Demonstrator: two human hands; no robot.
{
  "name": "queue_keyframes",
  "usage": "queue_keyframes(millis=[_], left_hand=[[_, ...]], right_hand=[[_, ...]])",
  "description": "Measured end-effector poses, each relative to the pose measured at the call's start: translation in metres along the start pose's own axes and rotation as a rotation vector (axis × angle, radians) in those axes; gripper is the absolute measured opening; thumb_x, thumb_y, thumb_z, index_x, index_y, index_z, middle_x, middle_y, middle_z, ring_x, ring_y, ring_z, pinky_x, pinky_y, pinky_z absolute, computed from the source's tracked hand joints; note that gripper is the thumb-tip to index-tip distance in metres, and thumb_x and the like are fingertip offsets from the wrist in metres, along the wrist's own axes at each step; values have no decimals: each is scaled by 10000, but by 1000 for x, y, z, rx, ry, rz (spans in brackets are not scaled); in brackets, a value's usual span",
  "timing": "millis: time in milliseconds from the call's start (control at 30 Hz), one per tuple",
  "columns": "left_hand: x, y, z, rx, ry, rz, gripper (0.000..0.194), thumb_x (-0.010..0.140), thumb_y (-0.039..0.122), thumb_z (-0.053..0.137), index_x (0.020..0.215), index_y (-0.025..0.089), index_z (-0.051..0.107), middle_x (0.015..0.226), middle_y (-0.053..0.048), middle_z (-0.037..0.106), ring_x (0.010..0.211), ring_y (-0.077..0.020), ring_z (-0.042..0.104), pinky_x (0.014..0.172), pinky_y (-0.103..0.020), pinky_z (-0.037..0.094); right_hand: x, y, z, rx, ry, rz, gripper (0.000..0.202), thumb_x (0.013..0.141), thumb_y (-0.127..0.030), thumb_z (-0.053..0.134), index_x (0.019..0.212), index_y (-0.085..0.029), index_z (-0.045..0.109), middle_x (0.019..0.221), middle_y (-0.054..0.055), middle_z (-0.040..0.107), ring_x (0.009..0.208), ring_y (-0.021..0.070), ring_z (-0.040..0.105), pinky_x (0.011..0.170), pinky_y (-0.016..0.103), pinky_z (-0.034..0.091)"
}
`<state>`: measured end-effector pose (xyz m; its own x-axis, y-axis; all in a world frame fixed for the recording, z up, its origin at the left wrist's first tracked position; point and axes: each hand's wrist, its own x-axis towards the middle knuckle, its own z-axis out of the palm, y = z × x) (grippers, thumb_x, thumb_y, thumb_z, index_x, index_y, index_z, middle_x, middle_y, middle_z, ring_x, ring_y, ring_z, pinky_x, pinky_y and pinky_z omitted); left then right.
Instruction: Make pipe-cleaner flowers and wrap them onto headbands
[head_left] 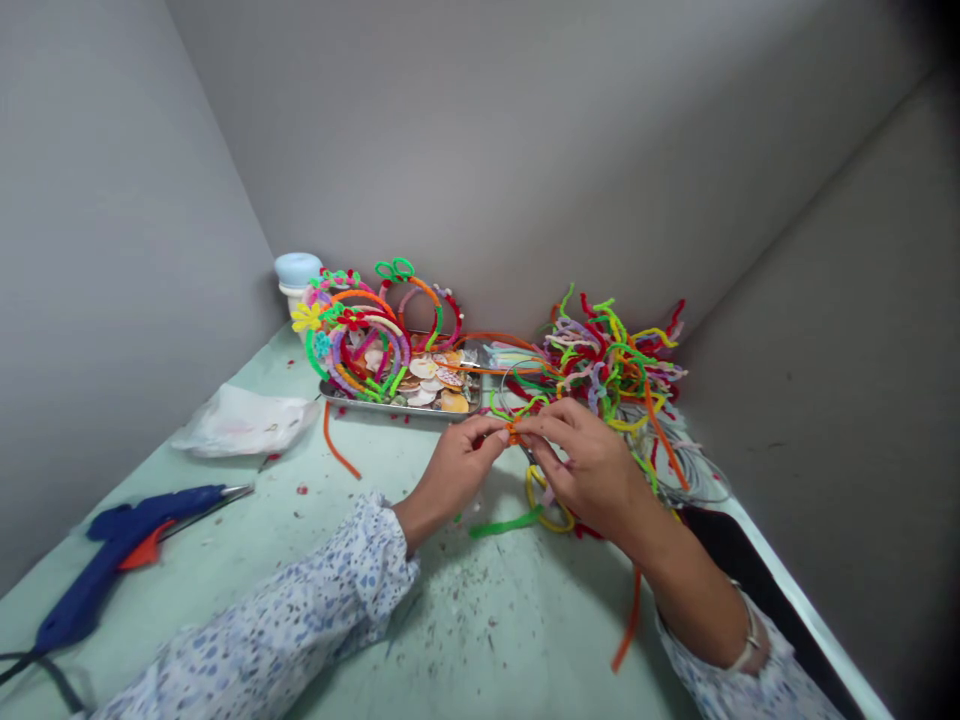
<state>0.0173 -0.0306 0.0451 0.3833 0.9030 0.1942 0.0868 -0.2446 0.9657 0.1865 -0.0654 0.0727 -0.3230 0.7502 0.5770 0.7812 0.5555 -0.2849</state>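
Near the table's middle, my left hand [466,462] and my right hand [589,465] meet fingertip to fingertip. Both pinch a small orange pipe-cleaner piece [514,434], bent into a compact shape that my fingers partly cover. Just behind my fingers lie light green pipe-cleaner ends [525,406]; whether they join the orange piece I cannot tell. Below my right hand are a yellow pipe-cleaner loop [556,515] and a green pipe cleaner [504,524]. An orange strip [628,625] extends down beside my right forearm.
Behind my hands, a metal tray [397,408] holds flat cut-outs and several colourful headbands [375,345]. A big pipe-cleaner bundle [615,350] lies right, beside thin wire hoops [697,465]. At left are a blue glue gun [112,560], a plastic bag [244,422] and a blue-lidded container [298,270]. Grey walls enclose the table.
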Motion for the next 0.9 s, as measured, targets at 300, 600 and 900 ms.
queue_keyframes(millis=[300, 600, 900], left_hand=[[-1, -1, -1, 15, 21, 8, 268, 844, 352, 503, 895, 162, 686, 699, -10, 601, 599, -112, 463, 583, -227, 353], [-2, -1, 2, 35, -2, 26, 283, 855, 363, 487, 887, 159, 682, 765, -20, 622, 620, -112, 477, 593, -225, 365], [-3, 4, 2, 128, 22, 118, 308, 871, 369, 474, 774, 152, 669, 733, -15, 611, 711, -133, 508, 672, -235, 385]], right_hand=[[2, -1, -3, 45, 14, 27, 182, 853, -177, 524, 972, -215, 655, 904, 60, 598, 858, 183, 579, 770, 323, 484], [6, 9, 1, 324, 16, 449, 208, 853, -334, 529, 901, -207, 686, 869, 30, 663, 785, 164, 600, 703, 281, 457], [11, -3, 6, 554, -54, 666, 241, 792, -381, 553, 804, -182, 688, 682, -4, 611, 628, 136, 537, 579, 248, 425]])
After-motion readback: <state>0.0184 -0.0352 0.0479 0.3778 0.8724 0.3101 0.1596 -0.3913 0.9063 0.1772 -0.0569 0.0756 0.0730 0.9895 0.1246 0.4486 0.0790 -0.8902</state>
